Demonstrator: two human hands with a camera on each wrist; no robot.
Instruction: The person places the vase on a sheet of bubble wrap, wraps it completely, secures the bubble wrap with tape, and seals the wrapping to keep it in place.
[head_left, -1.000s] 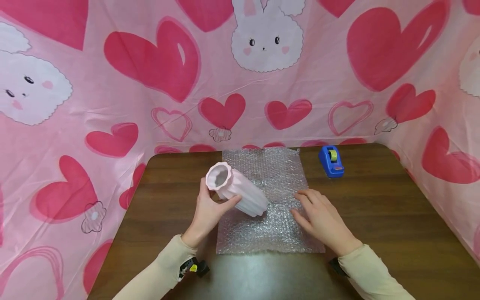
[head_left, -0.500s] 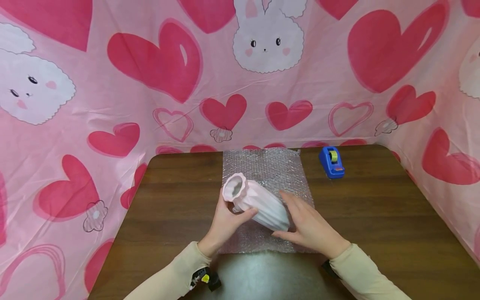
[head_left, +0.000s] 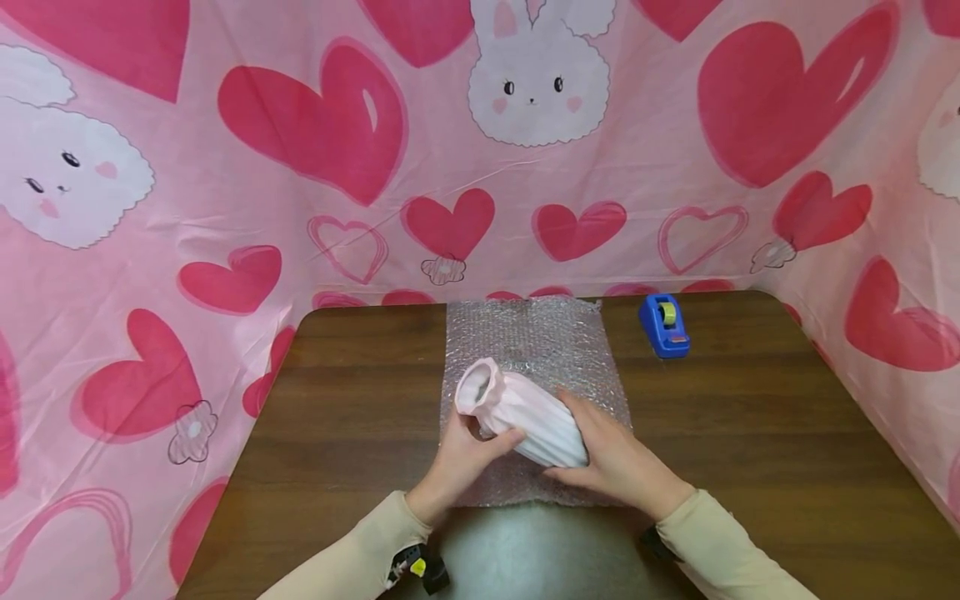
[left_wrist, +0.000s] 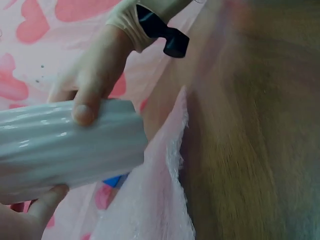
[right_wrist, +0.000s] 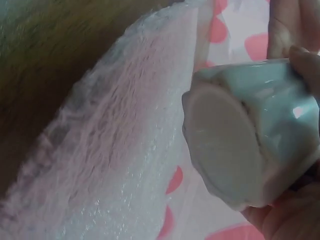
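A ribbed vase, pale pink at the neck and white toward the base, is held tilted with its scalloped mouth toward the upper left. My left hand grips it near the neck, thumb along the near side. At the base end, my right hand holds it between thumb and fingers. Beneath lies a sheet of bubble wrap, partly hidden by the vase and both hands. The vase's flat base faces the camera in the right wrist view. Glossy ribs of the vase show in the left wrist view.
A blue tape dispenser with a yellowish roll stands at the back right of the brown wooden table. Pink fabric printed with hearts and rabbits hangs behind and at both sides.
My left hand has carried the vase right and nearer to me over the bubble wrap. My right hand has come in from beside it and taken hold of the base end.
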